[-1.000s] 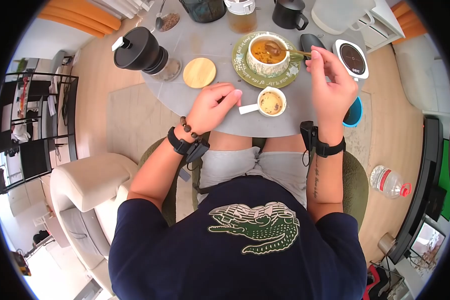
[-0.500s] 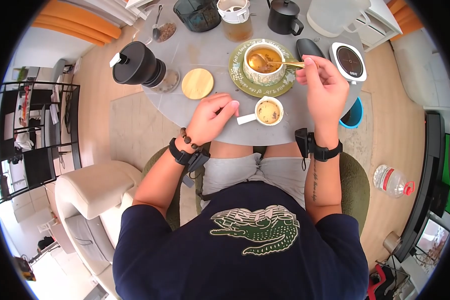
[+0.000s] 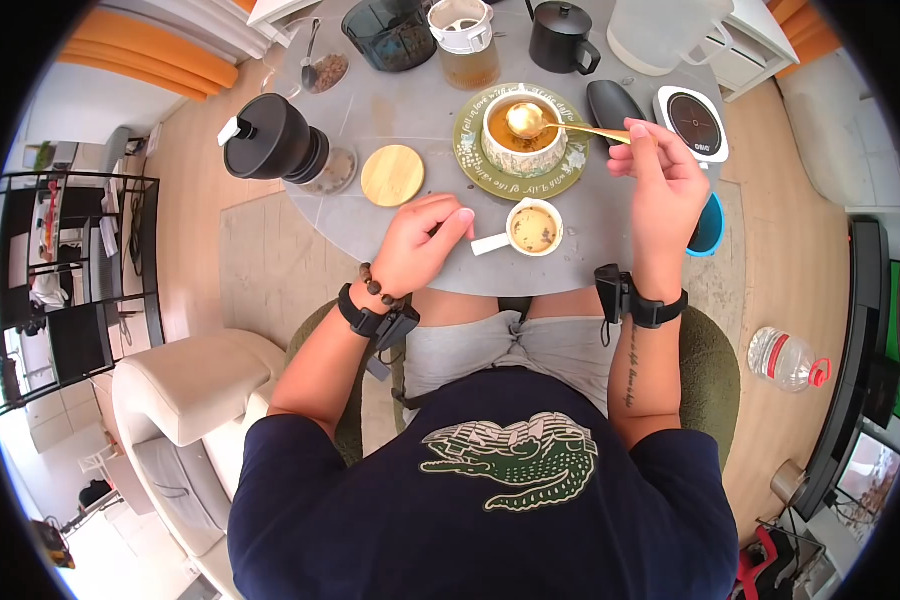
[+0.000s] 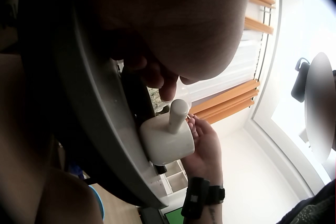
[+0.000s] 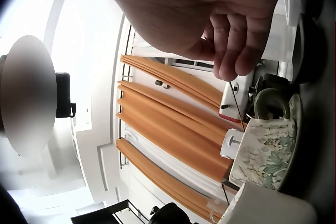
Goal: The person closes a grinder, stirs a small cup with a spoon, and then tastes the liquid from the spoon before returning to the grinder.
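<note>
My right hand (image 3: pixel 665 185) pinches the handle of a gold spoon (image 3: pixel 595 130) between thumb and fingers. The spoon's bowl is over a patterned cup (image 3: pixel 526 162) of amber liquid, which stands on a green lettered saucer (image 3: pixel 469 160). In the right wrist view, the cup's leaf pattern (image 5: pixel 270 153) shows below my fingertips. My left hand (image 3: pixel 420 245) rests at the table's near edge, fingers loosely curled, holding nothing. Just right of it is a small white pouring cup (image 3: pixel 490 243), with pale liquid and dark bits inside. Its stubby handle (image 4: pixel 179 113) points toward that hand.
A round wooden lid (image 3: pixel 392 175) and a black hand grinder (image 3: pixel 270 140) stand to the left. Along the back are a dark container (image 3: pixel 390 40), a lidded jar (image 3: pixel 468 60), a black mug (image 3: pixel 560 38) and a clear pitcher (image 3: pixel 660 35). A small scale (image 3: pixel 695 122) lies right.
The spoon's bowl has come up from the cup's liquid and now shows bright gold over it. My right hand has shifted slightly right in the last half second. The left hand stays resting.
</note>
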Demonstrator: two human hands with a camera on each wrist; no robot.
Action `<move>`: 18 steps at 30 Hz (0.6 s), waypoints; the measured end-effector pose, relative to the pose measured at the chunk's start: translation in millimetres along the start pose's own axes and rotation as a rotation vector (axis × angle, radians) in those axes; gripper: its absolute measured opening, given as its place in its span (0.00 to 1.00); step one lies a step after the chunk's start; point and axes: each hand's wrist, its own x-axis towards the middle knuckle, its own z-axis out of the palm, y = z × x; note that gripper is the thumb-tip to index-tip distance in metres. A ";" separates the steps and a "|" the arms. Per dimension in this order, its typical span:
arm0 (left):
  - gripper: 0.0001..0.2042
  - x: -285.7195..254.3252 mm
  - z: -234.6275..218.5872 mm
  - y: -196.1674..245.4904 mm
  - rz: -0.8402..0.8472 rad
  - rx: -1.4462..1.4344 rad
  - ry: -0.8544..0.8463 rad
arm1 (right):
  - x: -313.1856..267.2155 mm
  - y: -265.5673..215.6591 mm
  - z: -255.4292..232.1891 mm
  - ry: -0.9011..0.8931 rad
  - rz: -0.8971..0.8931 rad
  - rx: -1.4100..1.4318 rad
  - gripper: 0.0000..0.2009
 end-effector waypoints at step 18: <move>0.17 0.6 -0.2 -0.4 0.009 0.000 -0.007 | -46.7 -34.1 -50.1 -0.065 0.024 -0.079 0.10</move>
